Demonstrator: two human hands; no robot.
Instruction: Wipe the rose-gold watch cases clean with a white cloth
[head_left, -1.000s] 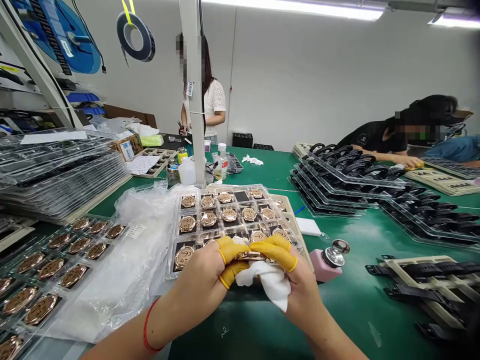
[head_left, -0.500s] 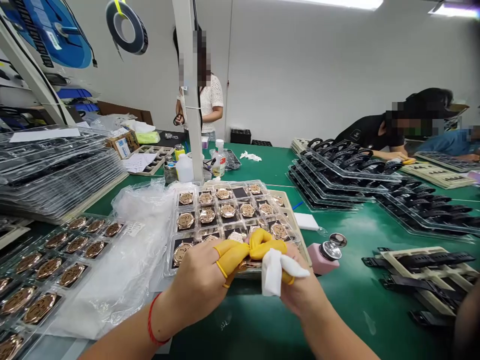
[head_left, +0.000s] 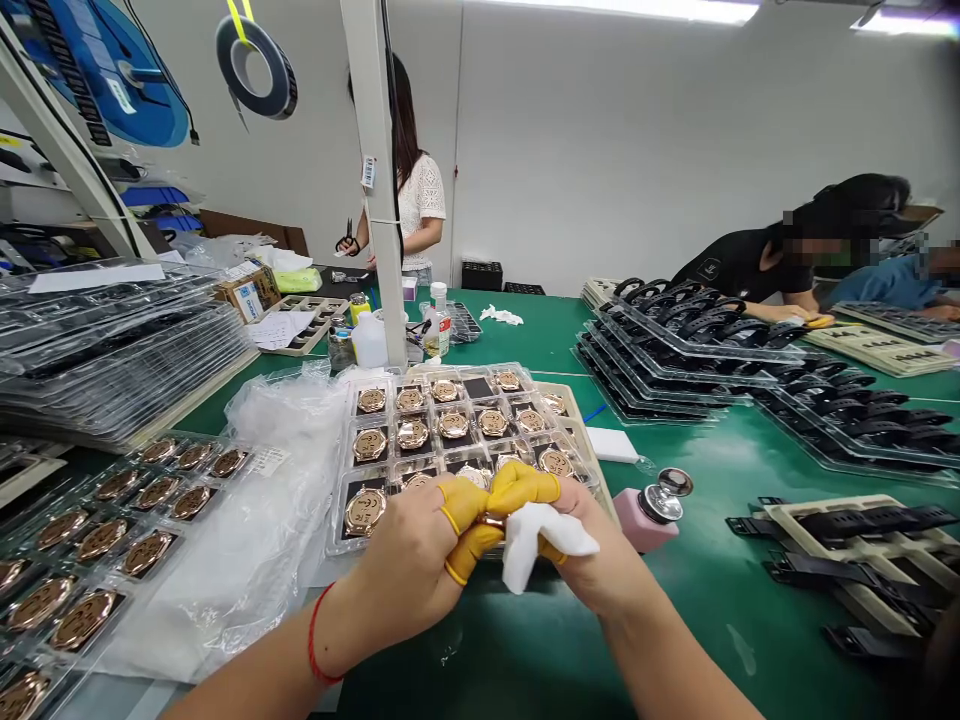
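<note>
Green tabletop point(head_left: 510, 660) stretches near my left hand point(head_left: 420, 550) and right hand point(head_left: 604, 575), both pinching a metallic piece point(head_left: 492, 519) by the near edge of a tray point(head_left: 475, 389); right also grips cloth point(head_left: 531, 530), beside pink bottle point(head_left: 637, 518).

There is room to pass over the green table point(head_left: 709, 590) between the pink bottle point(head_left: 637, 522) and the strap rack point(head_left: 786, 524). Straight ahead, the watch tray point(head_left: 476, 391) blocks a low path, with the plastic bag point(head_left: 225, 580) on its left and a white post point(head_left: 381, 205) behind.
</note>
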